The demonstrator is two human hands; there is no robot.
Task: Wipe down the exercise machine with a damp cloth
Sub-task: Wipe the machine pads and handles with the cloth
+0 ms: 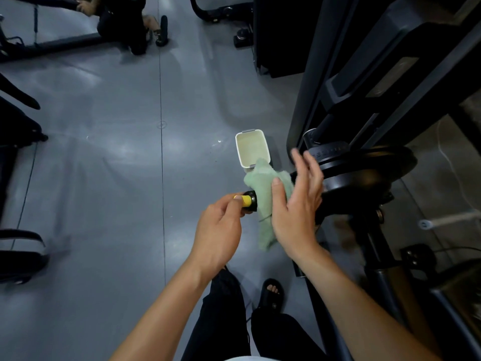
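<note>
Seen from my head camera, looking down: I stand on a grey floor (104,165) with both bare forearms reaching forward from the bottom of the view.

My left hand (218,225), just below centre, has its fingers curled round a short black knob with a yellow tip (246,201); my thumb and forefinger pinch the yellow end. The knob sticks out toward 9 o'clock from under a pale green cloth (265,201).

My right hand (296,204) sits just beside the left, at about 3 o'clock from it. Its fingers are straight and spread, pointing toward 12 o'clock, and its thumb lies flat against the cloth. The palm presses the cloth against the machine; the fingers are not curled round it. The cloth is bunched, with one end hanging down toward 6 o'clock below my palm and the other end rising toward 12 o'clock.

The black exercise machine (377,100) fills the right side, from 1 o'clock down to 5 o'clock. A round black disc (364,173) on it lies just beyond my right fingertips.

A small cream bin (252,149) stands open on the floor at 12 o'clock from the cloth, its near edge partly hidden by it.

At 6 o'clock I see my dark trousers and one foot in a black sandal (272,293).

At 11 o'clock, far off, another person (122,19) crouches beside other dark equipment.
</note>
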